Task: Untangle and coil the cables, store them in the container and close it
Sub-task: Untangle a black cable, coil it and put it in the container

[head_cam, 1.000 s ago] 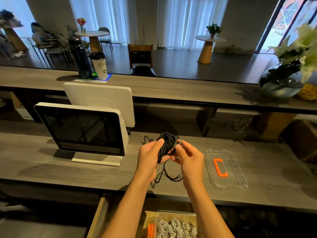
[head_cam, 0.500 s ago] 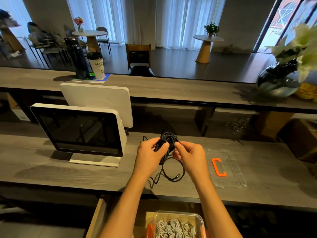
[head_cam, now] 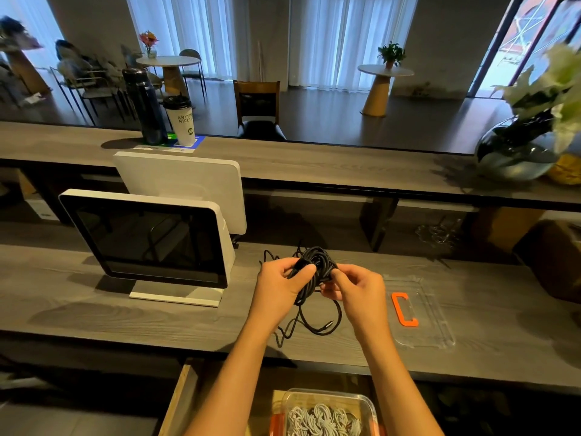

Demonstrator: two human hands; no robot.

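Gripping the black cable bundle (head_cam: 314, 265) with both hands (head_cam: 279, 283) (head_cam: 358, 289) close together, its dangling tail (head_cam: 317, 325) could snag and re-knot.

Pretty dim on my feed, most light comes from the curtained windows (head_cam: 345, 39) far back, which blow out white. Soft shadows sit under the monitor (head_cam: 147, 240) on the near counter (head_cam: 94, 309). Wide-angle bend at the edges, and the flowers (head_cam: 553, 83) far right look smeared.
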